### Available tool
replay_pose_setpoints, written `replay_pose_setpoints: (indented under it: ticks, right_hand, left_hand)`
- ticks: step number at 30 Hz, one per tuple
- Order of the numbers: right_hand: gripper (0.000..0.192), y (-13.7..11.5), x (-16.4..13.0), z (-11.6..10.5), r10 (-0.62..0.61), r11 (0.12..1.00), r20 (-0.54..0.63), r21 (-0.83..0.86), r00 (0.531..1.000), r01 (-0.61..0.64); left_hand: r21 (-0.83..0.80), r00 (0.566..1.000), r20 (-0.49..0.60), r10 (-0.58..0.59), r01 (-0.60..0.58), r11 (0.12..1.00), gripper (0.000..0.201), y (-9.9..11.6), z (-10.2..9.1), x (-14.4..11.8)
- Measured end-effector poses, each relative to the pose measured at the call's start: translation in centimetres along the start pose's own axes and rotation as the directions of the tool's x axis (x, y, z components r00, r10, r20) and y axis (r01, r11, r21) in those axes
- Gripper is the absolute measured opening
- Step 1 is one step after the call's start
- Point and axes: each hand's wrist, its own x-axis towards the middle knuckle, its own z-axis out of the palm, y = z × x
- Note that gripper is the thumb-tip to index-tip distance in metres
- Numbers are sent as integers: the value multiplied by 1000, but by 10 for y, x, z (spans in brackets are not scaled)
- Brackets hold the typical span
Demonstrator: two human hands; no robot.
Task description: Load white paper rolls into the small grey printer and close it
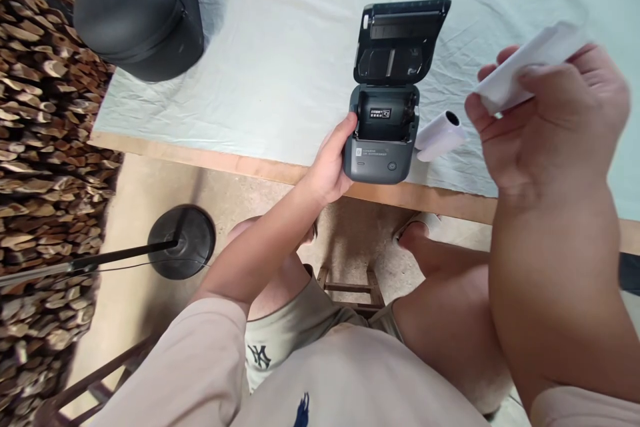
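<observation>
My left hand [334,161] grips a dark grey label printer [379,163] by its left side, near the table's front edge. The printer's lid [401,40] is swung up, and its paper bay shows no roll, only a small printed sticker inside. Up at the right, my right hand [555,107] is closed around a white strip of paper [533,67], its thumb pressing on the near face. Just right of the printer, a white paper roll [440,136] with a dark core lies on the cloth.
A pale cloth [280,47] covers the table, whose wooden edge [200,153] faces me. At the back left stands a black case [135,7]. Below are a round black stand base [181,241] and a wooden stool [350,287]. Stacked firewood [45,147] lines the left side.
</observation>
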Motion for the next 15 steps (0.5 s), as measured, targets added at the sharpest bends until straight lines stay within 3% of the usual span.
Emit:
replay_pose_setpoints:
  ticks: [6, 11, 15]
  right_hand:
    - [37, -36, -19, 21, -169, 948, 151, -245, 974, 202]
    - [32, -34, -21, 9, -223, 843, 307, -416, 925, 341]
    - [14, -30, -23, 5, -215, 761, 319, -537, 923, 363]
  left_hand:
    - [29, 999, 33, 35, -36, 999, 33, -3, 0, -2]
    - [69, 994, 56, 99, -103, 992, 22, -9, -3, -3]
    - [68, 988, 96, 119, -125, 990, 26, -12, -4, -5]
